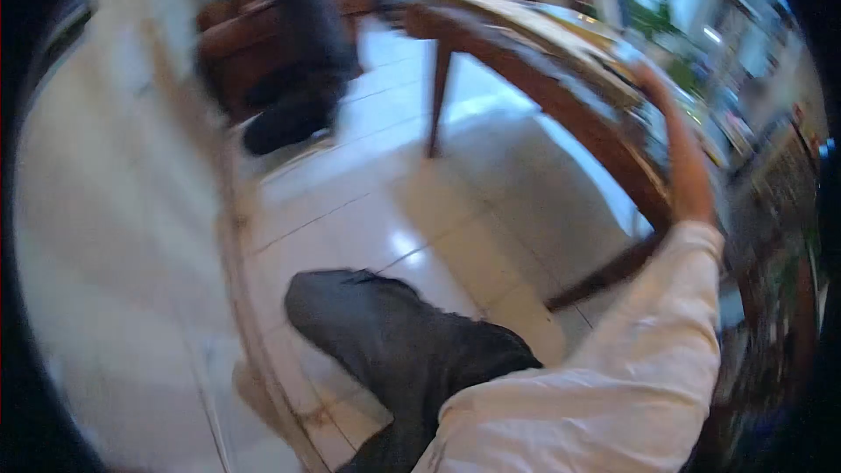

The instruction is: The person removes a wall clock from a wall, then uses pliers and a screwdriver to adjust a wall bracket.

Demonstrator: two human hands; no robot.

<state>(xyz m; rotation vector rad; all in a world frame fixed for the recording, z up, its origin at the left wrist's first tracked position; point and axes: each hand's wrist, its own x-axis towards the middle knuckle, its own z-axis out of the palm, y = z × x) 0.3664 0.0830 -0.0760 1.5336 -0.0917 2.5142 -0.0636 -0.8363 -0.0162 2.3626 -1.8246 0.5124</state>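
At about two o'clock, the person's right hand point(653, 79) reaches out to the top edge of a long wooden table point(526, 79), touching or just above it; motion blur hides whether the fingers are spread or curled. A white sleeve point(648, 342) runs from five o'clock up to the wrist. The left hand is out of sight. At six o'clock a knee in dark trousers point(394, 342) hangs over pale floor tiles point(368, 201). Another person in dark clothes point(298, 52) sits blurred at eleven o'clock.

Blurred seated person point(298, 52), tiled floor point(385, 210).
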